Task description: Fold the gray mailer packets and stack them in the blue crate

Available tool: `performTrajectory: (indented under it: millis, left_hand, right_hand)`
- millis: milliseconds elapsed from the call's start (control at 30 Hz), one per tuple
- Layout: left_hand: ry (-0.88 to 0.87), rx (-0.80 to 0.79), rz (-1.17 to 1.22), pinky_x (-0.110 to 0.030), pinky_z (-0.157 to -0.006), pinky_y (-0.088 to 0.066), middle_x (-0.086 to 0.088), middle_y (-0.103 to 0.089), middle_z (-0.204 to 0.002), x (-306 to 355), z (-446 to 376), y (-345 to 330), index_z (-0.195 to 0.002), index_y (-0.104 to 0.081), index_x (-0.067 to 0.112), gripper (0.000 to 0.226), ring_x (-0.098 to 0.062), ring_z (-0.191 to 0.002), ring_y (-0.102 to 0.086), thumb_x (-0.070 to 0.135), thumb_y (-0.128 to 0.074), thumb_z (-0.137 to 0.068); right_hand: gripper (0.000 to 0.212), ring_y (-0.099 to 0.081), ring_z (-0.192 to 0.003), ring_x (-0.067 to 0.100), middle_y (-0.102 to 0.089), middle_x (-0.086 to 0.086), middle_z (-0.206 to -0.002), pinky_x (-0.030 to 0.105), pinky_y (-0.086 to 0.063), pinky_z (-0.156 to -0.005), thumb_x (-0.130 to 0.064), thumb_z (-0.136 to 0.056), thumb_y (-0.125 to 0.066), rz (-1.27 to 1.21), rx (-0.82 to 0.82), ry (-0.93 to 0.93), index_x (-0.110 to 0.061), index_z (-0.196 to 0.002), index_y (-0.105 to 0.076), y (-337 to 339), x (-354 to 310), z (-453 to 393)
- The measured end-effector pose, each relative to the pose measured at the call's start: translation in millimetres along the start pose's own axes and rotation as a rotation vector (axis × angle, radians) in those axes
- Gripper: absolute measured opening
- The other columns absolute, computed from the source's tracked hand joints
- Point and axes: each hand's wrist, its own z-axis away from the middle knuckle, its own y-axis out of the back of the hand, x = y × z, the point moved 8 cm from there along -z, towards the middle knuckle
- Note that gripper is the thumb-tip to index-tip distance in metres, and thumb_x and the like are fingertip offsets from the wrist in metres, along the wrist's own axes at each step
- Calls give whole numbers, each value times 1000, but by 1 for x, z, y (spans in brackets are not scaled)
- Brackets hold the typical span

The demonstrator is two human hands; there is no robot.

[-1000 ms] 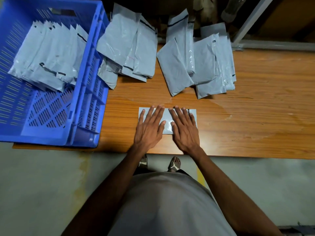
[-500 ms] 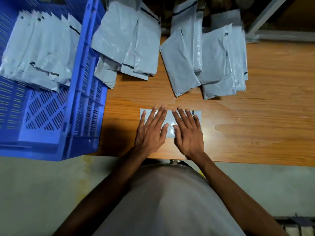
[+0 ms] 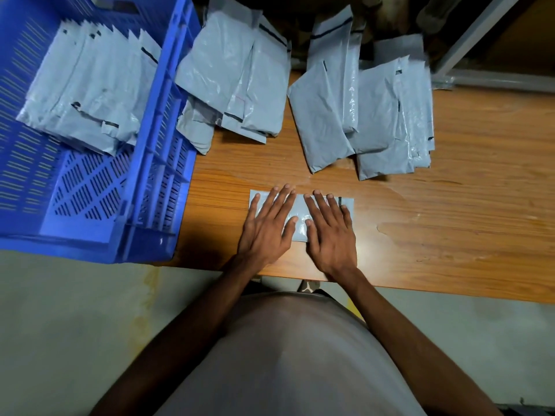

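Both hands flat on a folded gray packet point(image 3: 301, 219) near the front edge of the wooden table point(image 3: 450, 235). Left hand point(image 3: 265, 228) and right hand point(image 3: 329, 235) side by side, fingers straight and spread, pressing down, gripping nothing. Beyond them, two loose heaps of gray packets: one pile point(image 3: 237, 85) just beside the crate, another pile point(image 3: 369, 112) to its right. Blue crate point(image 3: 156, 181) at the table's left end, holding a row of folded packets point(image 3: 90, 94) overlapping one another. Gray floor point(image 3: 75, 325) below.
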Motion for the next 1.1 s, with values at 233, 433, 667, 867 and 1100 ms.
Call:
performTrajectory:
  millis: [233,433,667,867,1100]
  left_hand:
    - [10,-8,44,-50,-129,-5,5,4,-175,-1,4,1,-167,-6,26,62,-9,-160,3,49,-17,-111]
    - [-3,-126,82,-48,-129,-2,1,12,-174,-4,-3,3,-167,-3,25,66,-19,-159,0,50,-26,-110]
    - [33,-145,85,-46,-117,-26,-5,-42,-150,1,-23,40,-145,-45,22,61,-28,-141,-33,47,-65,-93]
    - [-25,-201,171,-37,-92,-40,-7,-65,-119,6,-32,95,-127,-57,26,56,-26,-116,-56,30,-80,-76]
    - [-108,37,76,-38,-100,-44,-2,-70,-121,-12,-34,197,-126,-69,24,44,-22,-117,-59,28,-81,-84]
  right_hand:
    - [56,-6,-162,17,-11,-5,-175,45,-8,-130,-38,-112,-21,26,-36,30,-30,-168,-15,-4,0,4]
    - [62,-6,-162,20,-11,-2,-175,52,-10,-129,-48,-111,-21,-46,-165,46,-24,-168,-12,-7,7,0]
    - [88,-7,-161,32,-26,9,-169,58,-6,-126,-69,-95,-41,-6,-293,16,-17,-164,-24,23,4,-25]
    - [37,-62,-109,31,-63,8,-118,40,-50,-87,-35,-90,-74,10,-242,127,-15,-119,-66,75,-31,-56]
    - [22,-61,-96,26,-65,3,-106,37,-46,-70,-33,-91,-73,-53,-168,280,-19,-108,-68,137,-92,-81]
